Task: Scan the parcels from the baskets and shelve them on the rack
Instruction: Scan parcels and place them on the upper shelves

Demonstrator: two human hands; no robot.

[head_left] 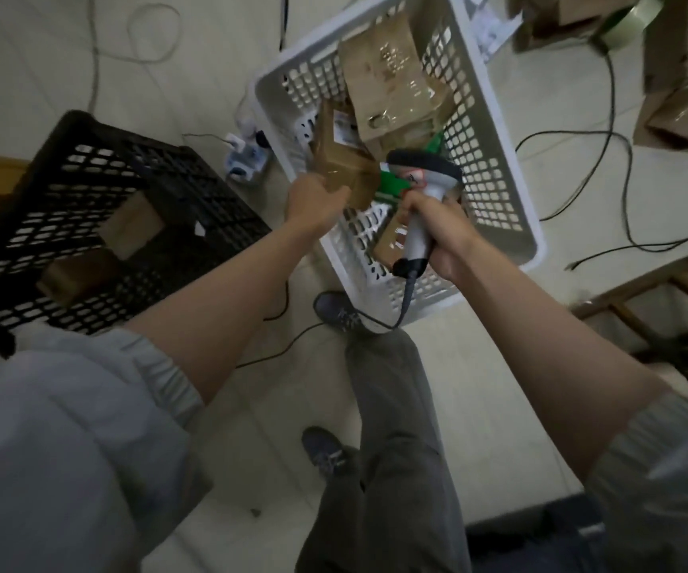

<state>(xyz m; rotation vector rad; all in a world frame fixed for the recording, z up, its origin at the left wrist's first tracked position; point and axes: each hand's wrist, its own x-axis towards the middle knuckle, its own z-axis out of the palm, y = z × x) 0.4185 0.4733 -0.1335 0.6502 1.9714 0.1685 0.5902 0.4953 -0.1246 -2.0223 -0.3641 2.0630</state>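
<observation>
Parcel [344,161], gripped by left hand [313,198] over white basket [499,167], faces scanner [421,200] clasped in right hand [441,237], seemingly for scanning.

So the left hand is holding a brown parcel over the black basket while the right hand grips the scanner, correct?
Not quite. The head view shows the left hand holding the brown parcel over the white basket, not the black basket, which sits to the left. The rest holds: the right hand grips the scanner.
</observation>
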